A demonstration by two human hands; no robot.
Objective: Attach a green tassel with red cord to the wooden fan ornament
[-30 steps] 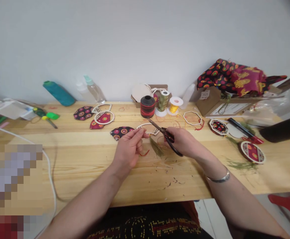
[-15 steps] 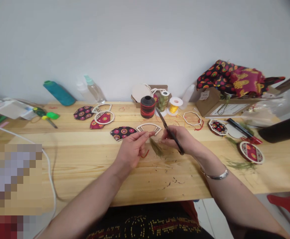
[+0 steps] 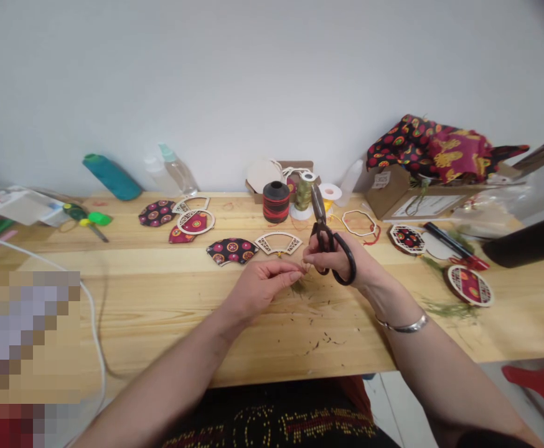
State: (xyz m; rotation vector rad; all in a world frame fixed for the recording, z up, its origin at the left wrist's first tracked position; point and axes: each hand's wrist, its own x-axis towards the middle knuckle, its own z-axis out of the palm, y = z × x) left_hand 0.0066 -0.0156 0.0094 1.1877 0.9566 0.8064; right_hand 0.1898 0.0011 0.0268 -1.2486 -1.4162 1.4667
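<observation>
My left hand (image 3: 265, 285) is closed in a pinch on the upper end of a small green thread tassel (image 3: 299, 288), whose strands hang below the fingertips. My right hand (image 3: 363, 264) has black-handled scissors (image 3: 319, 211) hooked over its fingers, the blades pointing up and away from me. Its thumb and forefinger meet close to the left fingertips, at a thin reddish thread that is hard to make out. Just beyond the hands lie a fan-shaped wooden frame (image 3: 279, 234) and a fan-shaped patterned fabric piece (image 3: 231, 251).
Behind stand a red-and-black thread spool (image 3: 276, 205), a green thread spool (image 3: 304, 198) and a cardboard box (image 3: 393, 193) topped with patterned cloth (image 3: 407, 146). Finished-looking ornaments (image 3: 470, 286) lie at right, a screwdriver-like tool (image 3: 95, 230) at left. Dark clippings dot the wooden table (image 3: 169, 298).
The scissors have swung from slanting forward-left to nearly upright. My left hand has moved right with the tassel, and my fingertips are now closer together.
</observation>
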